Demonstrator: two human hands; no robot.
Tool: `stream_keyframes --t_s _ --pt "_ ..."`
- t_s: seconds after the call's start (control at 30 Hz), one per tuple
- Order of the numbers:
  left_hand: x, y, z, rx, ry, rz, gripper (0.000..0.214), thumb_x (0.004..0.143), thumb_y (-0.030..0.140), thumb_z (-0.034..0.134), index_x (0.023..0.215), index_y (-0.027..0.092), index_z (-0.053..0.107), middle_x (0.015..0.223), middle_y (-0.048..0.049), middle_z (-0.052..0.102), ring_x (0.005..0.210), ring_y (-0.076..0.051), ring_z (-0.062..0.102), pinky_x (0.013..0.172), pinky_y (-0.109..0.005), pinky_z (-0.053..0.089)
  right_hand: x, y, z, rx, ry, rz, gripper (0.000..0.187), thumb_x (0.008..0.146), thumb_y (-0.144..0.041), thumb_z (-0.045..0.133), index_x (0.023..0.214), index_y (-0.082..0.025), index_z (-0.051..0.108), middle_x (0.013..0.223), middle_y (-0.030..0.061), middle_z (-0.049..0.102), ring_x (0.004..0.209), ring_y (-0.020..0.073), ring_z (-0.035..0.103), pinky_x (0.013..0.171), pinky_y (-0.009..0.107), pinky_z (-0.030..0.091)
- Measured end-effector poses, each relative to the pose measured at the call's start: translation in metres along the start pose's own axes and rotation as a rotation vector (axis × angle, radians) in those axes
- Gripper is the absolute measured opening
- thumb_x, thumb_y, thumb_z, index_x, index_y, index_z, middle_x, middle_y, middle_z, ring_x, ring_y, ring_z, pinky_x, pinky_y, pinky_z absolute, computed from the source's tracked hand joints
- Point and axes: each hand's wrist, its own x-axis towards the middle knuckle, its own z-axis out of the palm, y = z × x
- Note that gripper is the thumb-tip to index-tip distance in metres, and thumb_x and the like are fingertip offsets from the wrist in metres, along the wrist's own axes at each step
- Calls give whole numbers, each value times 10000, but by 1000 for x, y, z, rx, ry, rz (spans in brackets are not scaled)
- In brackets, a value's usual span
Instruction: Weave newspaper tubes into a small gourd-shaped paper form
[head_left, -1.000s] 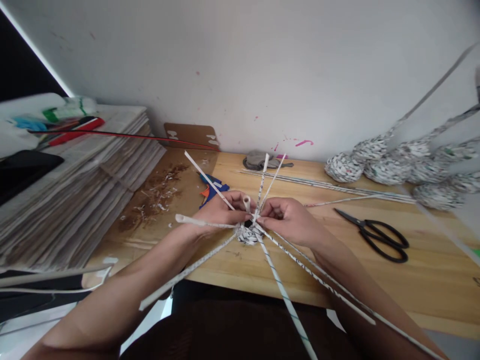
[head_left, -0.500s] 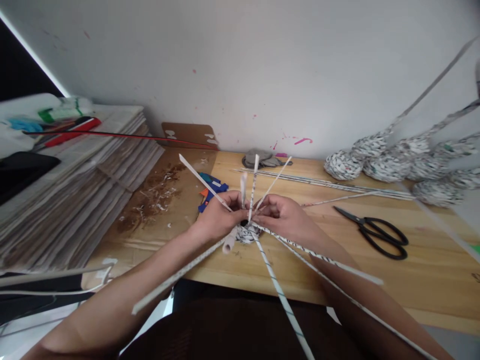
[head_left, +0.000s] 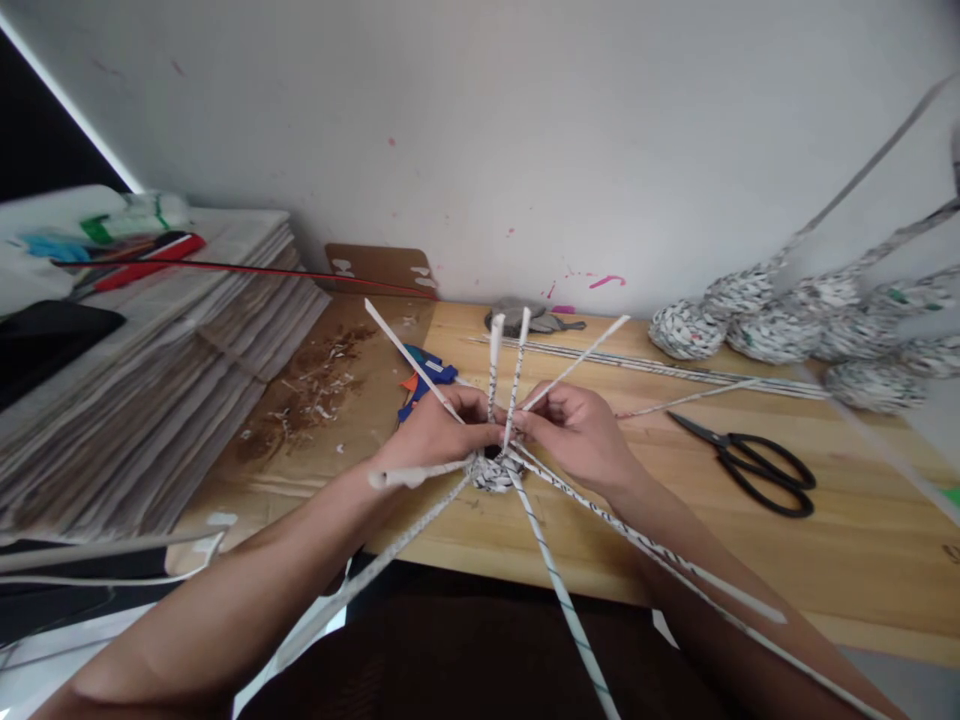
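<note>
A small woven knot of rolled newspaper tubes sits just above the wooden table, with several long paper tubes sticking out like spokes. My left hand pinches the knot from the left, fingers closed on the tubes. From the right, my right hand does the same, fingertips meeting the left hand over the centre. One short thick tube juts out to the left under my left wrist.
Black scissors lie to the right. Woven paper balls with long stems stand at the back right, loose paper sticks before them. A blue glue gun lies behind my left hand, a stack of newspapers at left.
The woven piece has been turned between my hands: the short thick tube swung from pointing down-left to pointing left, and the upright spokes shifted and fanned out. Both hands stayed closed on it.
</note>
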Motion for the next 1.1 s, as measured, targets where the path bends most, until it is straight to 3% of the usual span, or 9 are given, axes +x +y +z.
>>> stream_keyframes --t_s 0.3,0.43,0.57,0.67,0.8,0.9,1.0,1.1 --pt "2 10 1 96 -129 8 178 713 267 792 831 138 758 762 -41 745 679 -150 670 679 -259 535 -2 -2 3 -67 71 -142 184 811 -324 721 715 -189 642 670 2 669 608 128 585 577 248 453" --pt "1 14 2 38 -119 -50 217 677 283 824 809 126 751 730 -46 739 639 -146 657 640 -255 521 -4 -5 0 -55 82 -98 273 837 -411 707 698 -192 620 623 -7 636 559 122 550 524 239 412" --pt "-1 14 1 -49 -85 -71 260 652 312 845 798 115 759 752 -74 750 661 -164 670 645 -277 527 -3 -9 -12 -410 16 21 569 908 -601 561 509 -196 532 461 -3 513 448 114 456 465 265 295" --pt "-3 14 -1 -86 -20 -58 286 634 303 860 822 112 763 777 -84 762 677 -169 677 664 -288 536 -2 -10 -16 -585 -108 69 592 903 -622 547 498 -193 595 465 10 522 465 129 471 478 281 281" --pt "-8 14 -3 -87 66 -15 260 645 296 853 800 119 741 772 -70 761 680 -160 677 678 -281 538 3 -3 -8 -134 -102 124 377 832 -546 664 838 -179 747 768 55 730 665 173 636 583 273 447" --pt "-10 12 -2 -37 122 7 259 651 303 850 782 126 714 720 -46 736 642 -147 654 634 -261 517 3 2 0 152 -5 184 363 747 -509 762 802 -153 722 730 60 731 627 166 638 598 288 496" --pt "-9 9 -1 42 145 20 293 654 321 841 832 128 709 724 -42 728 629 -153 649 617 -266 515 -2 1 6 159 66 58 301 751 -443 790 753 -150 721 697 54 723 621 159 635 592 281 493" --pt "-6 7 -2 142 76 38 273 719 331 784 899 133 731 806 -65 754 703 -181 683 685 -299 544 -9 -5 10 65 98 -99 195 795 -352 767 784 -158 758 756 62 748 673 164 659 607 273 492"
